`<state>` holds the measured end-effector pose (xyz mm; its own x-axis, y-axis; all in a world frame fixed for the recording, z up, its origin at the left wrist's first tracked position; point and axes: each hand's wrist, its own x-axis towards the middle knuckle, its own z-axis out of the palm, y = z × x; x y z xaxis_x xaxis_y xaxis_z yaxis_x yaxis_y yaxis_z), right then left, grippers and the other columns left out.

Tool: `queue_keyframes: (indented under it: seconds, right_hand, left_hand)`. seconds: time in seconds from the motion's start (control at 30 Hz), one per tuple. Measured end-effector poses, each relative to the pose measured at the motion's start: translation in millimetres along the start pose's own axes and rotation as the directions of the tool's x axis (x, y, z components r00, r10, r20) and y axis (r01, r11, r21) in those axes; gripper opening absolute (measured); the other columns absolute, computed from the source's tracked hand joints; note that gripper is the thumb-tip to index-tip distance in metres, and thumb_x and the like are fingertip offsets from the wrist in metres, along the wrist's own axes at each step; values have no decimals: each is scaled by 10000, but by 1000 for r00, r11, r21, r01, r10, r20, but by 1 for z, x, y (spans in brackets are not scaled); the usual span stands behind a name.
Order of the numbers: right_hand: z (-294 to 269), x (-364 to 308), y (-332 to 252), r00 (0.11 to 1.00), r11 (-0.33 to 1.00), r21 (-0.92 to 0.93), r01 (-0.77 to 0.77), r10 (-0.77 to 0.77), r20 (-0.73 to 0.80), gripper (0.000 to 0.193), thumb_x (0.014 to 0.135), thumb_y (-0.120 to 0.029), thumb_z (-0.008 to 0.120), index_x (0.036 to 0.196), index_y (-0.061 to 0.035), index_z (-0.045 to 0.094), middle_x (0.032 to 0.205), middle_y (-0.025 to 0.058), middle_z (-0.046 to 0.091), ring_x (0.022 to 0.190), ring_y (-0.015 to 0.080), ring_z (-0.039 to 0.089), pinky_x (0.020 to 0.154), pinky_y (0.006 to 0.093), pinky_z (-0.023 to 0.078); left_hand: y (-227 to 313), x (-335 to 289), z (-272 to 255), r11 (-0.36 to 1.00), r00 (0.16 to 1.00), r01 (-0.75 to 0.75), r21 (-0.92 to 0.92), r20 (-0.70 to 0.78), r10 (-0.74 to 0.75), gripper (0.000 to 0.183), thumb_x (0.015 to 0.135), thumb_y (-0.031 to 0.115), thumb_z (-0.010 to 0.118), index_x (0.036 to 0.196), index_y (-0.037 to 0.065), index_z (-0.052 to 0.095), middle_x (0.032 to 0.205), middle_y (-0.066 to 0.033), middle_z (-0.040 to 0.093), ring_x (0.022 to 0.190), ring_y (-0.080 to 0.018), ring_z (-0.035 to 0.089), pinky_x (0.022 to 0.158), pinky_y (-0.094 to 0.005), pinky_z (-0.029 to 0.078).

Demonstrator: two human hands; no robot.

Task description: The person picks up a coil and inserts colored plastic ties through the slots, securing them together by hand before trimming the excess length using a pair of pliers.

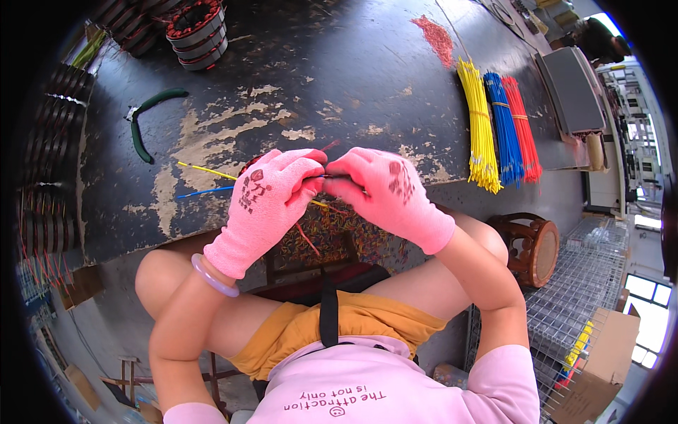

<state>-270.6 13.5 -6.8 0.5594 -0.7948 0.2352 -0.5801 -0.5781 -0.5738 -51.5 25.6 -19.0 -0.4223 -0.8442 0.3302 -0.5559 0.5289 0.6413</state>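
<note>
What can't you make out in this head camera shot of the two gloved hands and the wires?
- Head view: the thing pinched between the left hand and right hand is hidden by the glove fingers.
- Yellow wire and blue wire: their inner ends vanish behind the left glove.
- Stacked rings: top cut off by the dark fisheye rim.

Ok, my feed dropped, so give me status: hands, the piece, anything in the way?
Left hand and right hand, pink-gloved, pinching together on a thin wire end. Yellow wire and blue wire trail left. Green pliers lie apart, nothing blocking.
</note>
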Motion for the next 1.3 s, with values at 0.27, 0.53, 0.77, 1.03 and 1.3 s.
queue_keyframes:
  seconds: [0.27,0.53,0.77,1.03,1.3]
  right_hand:
    - [-19,-4,-1,803,669,451,-591,544,244,264,992,-254,625,950,-1,686,804,102,707,713,170,663,652,339,517]
    - [-6,-14,-8,970,925,-379,36,-124,-211,361,767,-327,839,1042,-138,702,957,47,686,804,256,673,686,383,541]
    - [6,-1,-11,692,278,664,-694,512,508,194,979,-209,606,997,-42,704,821,50,694,715,107,626,678,291,512]
    - [-3,-4,-8,995,977,-207,42,-60,-81,220,912,-270,717,909,-57,662,842,97,694,755,344,668,701,413,541]
    - [3,-2,0,687,299,641,-707,506,521,230,993,-262,623,1058,-57,702,859,15,698,732,88,629,640,251,480]
  left_hand:
    - [0,1,-2,1000,1000,-15,1,8,15,132,853,100,736,968,62,683,1157,-65,734,913,-295,672,818,-391,544]
    - [2,2,-2,1000,1000,10,7,9,-10,121,863,125,727,960,67,685,1140,-52,733,902,-297,669,812,-393,546]
    - [3,1,-1,1000,1000,1,7,9,-1,124,875,138,721,971,67,686,1171,-55,731,936,-299,673,841,-398,544]
    - [1,1,-2,1000,999,-28,14,20,27,160,851,74,725,1004,56,677,1196,-83,730,923,-299,673,829,-383,539]
    - [1,2,-3,999,998,-45,-4,36,46,181,842,32,724,1013,56,669,1205,-99,731,924,-306,671,833,-393,536]
